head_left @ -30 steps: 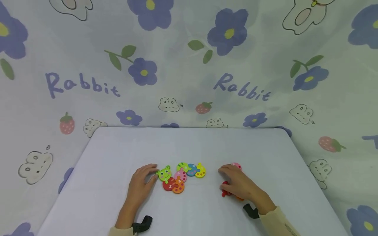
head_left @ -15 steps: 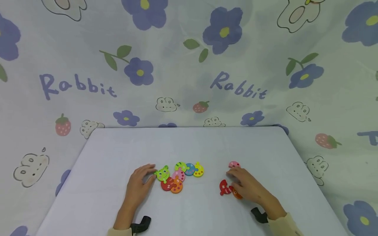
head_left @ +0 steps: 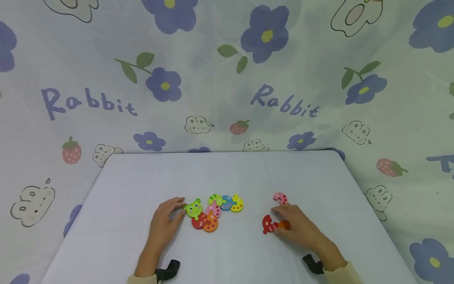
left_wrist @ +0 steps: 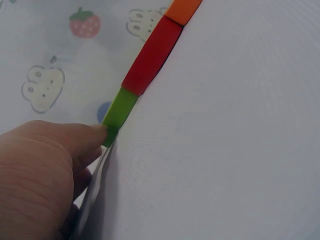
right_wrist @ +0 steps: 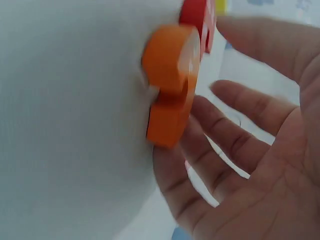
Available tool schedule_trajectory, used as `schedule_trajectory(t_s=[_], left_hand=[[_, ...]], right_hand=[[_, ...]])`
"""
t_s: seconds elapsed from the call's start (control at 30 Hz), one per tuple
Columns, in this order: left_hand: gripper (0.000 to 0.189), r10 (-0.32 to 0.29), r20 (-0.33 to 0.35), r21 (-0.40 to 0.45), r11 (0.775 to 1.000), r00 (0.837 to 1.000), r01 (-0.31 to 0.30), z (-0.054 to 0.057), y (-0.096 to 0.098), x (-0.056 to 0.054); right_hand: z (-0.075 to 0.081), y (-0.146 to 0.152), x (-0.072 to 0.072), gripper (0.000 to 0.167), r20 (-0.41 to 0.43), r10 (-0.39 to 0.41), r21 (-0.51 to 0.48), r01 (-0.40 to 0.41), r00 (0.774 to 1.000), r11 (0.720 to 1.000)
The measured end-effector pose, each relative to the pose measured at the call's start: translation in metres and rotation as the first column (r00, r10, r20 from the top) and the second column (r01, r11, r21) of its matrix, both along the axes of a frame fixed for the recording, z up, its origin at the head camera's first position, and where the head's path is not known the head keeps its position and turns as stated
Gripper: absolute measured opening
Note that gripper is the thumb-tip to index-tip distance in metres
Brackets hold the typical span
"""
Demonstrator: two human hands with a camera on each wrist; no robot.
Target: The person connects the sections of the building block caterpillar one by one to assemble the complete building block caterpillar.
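In the head view, a jigsaw caterpillar (head_left: 213,211) lies left of the table's middle, its numbered pieces linked in a bent chain. At its left end is the green smiling head piece (head_left: 193,209). My left hand (head_left: 164,221) lies beside that head, its thumb tip touching the green edge (left_wrist: 119,110) in the left wrist view. My right hand (head_left: 301,228) spreads around a loose orange piece (head_left: 283,225); in the right wrist view a finger touches the orange piece's (right_wrist: 167,90) lower end, with the thumb apart. Left of it is a red piece (head_left: 267,224) marked 3.
A pink piece (head_left: 281,198) sits beyond the right hand's fingers. The white table (head_left: 227,173) ends at a flower-and-rabbit printed cloth (head_left: 227,94) behind it. Black wrist mounts (head_left: 168,270) show near both sleeves.
My right hand has drawn back to the right, uncovering the red and pink pieces. The orange piece has shifted closer to the red one. My left hand stays at the head piece.
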State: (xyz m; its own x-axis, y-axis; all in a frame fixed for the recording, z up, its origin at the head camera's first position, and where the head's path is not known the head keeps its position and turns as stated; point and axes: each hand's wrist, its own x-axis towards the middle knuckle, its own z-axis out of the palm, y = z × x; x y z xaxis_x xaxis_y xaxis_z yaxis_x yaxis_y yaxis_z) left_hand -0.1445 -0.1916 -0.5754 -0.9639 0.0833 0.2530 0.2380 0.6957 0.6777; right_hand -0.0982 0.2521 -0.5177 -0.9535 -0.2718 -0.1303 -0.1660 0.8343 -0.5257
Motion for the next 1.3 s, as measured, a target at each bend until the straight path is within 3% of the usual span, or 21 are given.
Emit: schedule_trajectory(t_s=[0.13, 0.3, 0.77, 1.1, 1.3], left_hand=[[0.029, 0.001, -0.009, 0.014, 1.000, 1.000, -0.001, 0.001, 0.000, 0.000], [0.028, 0.005, -0.007, 0.012, 1.000, 1.000, -0.005, 0.002, 0.001, 0.001], [0.029, 0.004, 0.009, 0.015, 1.000, 1.000, -0.004, 0.002, -0.001, 0.000], [0.029, 0.012, 0.010, 0.016, 1.000, 1.000, -0.012, 0.004, -0.001, 0.001], [0.028, 0.014, 0.008, 0.014, 1.000, 1.000, -0.014, 0.005, 0.000, 0.001]], right_hand=[[-0.002, -0.012, 0.000, 0.068, -0.040, 0.047, 0.144, -0.041, 0.998, 0.989], [-0.005, -0.019, -0.002, 0.054, -0.115, 0.086, 0.211, -0.060, 0.990, 0.976], [-0.005, -0.026, -0.008, 0.050, -0.115, 0.032, 0.180, -0.011, 0.993, 0.984], [-0.004, -0.037, -0.019, 0.057, -0.121, 0.100, 0.191, -0.075, 0.988, 0.979], [-0.001, -0.047, -0.028, 0.047, -0.101, 0.100, 0.221, -0.076, 0.990, 0.972]])
